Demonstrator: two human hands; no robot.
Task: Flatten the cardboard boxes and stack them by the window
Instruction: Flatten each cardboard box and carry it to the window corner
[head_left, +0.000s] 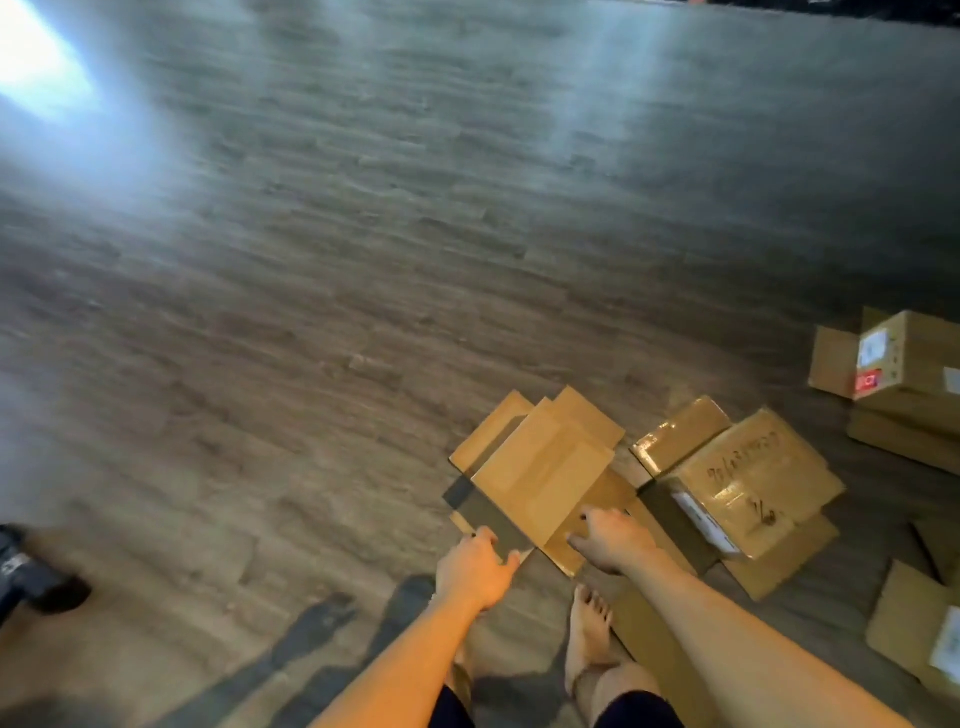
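A flattened cardboard box (540, 467) lies on the floor at lower centre, plain brown, its flaps spread out. Just beside it on the right lies a taped box (737, 483) with handwriting and a white label, not fully flat. Further right, more boxes (909, 384) are piled, one with a red sticker.

Grey-brown wood-plank floor (322, 291) under you, bright light glare (36, 62) at your far left, softer reflection (587, 130) ahead, dark object (31, 571) at left edge, blurred.
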